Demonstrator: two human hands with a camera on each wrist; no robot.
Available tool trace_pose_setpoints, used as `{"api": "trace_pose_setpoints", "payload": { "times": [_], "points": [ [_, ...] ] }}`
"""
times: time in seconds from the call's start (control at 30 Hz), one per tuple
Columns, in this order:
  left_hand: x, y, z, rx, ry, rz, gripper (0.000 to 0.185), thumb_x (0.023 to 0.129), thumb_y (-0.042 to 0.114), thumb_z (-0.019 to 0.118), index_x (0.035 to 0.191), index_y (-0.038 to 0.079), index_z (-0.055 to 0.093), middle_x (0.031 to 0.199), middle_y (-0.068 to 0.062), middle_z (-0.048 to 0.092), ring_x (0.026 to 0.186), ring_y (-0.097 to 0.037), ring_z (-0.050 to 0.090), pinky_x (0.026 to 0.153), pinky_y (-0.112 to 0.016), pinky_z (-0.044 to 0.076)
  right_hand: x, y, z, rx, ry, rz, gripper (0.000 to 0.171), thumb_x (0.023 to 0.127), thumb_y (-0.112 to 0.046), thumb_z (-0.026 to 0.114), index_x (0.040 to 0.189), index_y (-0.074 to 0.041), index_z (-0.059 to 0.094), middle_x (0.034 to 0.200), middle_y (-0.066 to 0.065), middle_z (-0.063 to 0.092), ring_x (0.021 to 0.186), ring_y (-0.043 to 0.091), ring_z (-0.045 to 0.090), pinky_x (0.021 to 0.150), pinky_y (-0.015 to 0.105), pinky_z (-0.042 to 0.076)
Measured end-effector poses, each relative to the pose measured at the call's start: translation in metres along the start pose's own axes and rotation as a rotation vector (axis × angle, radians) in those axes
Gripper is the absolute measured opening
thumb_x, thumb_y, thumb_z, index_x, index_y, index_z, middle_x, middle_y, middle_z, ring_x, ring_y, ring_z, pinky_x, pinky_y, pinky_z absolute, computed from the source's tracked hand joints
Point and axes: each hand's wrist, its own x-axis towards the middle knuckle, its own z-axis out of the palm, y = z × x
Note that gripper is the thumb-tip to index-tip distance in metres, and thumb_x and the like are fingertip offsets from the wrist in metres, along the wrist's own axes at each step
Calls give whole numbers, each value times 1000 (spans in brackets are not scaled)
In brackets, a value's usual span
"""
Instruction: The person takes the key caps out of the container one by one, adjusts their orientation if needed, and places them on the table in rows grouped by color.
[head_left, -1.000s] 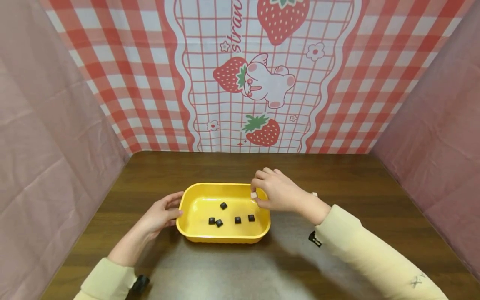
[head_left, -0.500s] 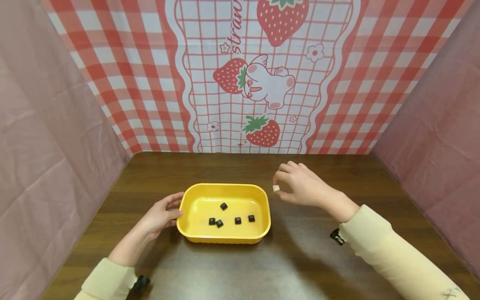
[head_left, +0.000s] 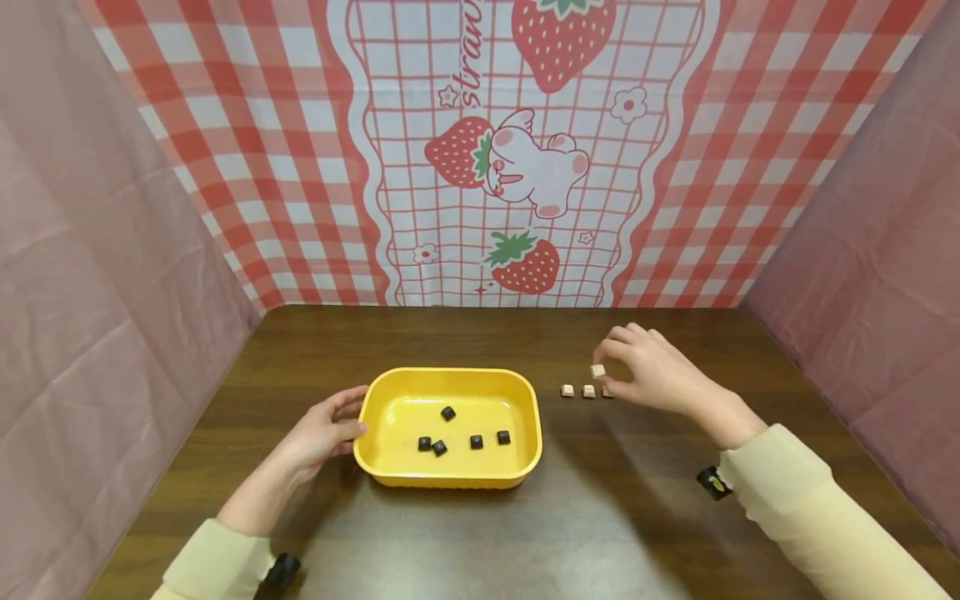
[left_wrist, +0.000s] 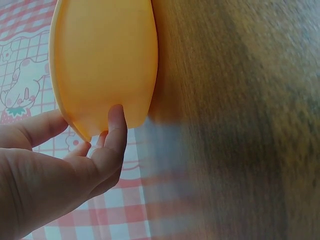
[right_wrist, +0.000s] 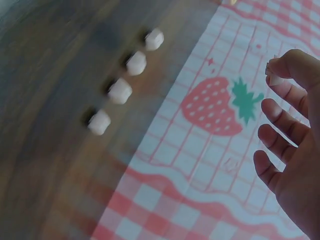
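The right hand point(head_left: 648, 372) pinches 1 white key point(head_left: 597, 371); 4 others point(right_wrist: 120, 91) already lined up. Left hand point(head_left: 322, 433) grips tray point(head_left: 450, 481), 5 black keys point(head_left: 439, 448) left inside.

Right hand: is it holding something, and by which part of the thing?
The right hand pinches a white keycap by its sides, between thumb and index finger.

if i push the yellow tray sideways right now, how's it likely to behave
The yellow tray would likely slide rather than tip, since it stands low and broad on the table. Its smooth, glossy walls suggest stiff, fairly light plastic. The five black pieces lie spread on its floor with nothing visibly holding them, so a sudden push would probably shift them.
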Motion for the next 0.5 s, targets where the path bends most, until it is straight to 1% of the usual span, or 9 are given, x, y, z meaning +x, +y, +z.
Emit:
{"api": "trace_pose_setpoints", "payload": {
  "times": [0.23,0.5],
  "points": [
    [0,0,0,7,7,-1,60,92,-4,49,147,0,24,144,-29,33,111,-29,55,78,-34,53,-19,20,6,2,49,44,24,68,-15,79,87,-19,64,88,-2,59,81,19,50,64,35,36],
    [0,1,1,14,-9,1,61,92,-3,50,147,0,24,143,-29,33,110,-29,55,78,-34,53,-38,40,18,8,35,131,21,70,-15,78,87,-17,66,88,0,60,81,21,51,64,37,37]
  ]
}}
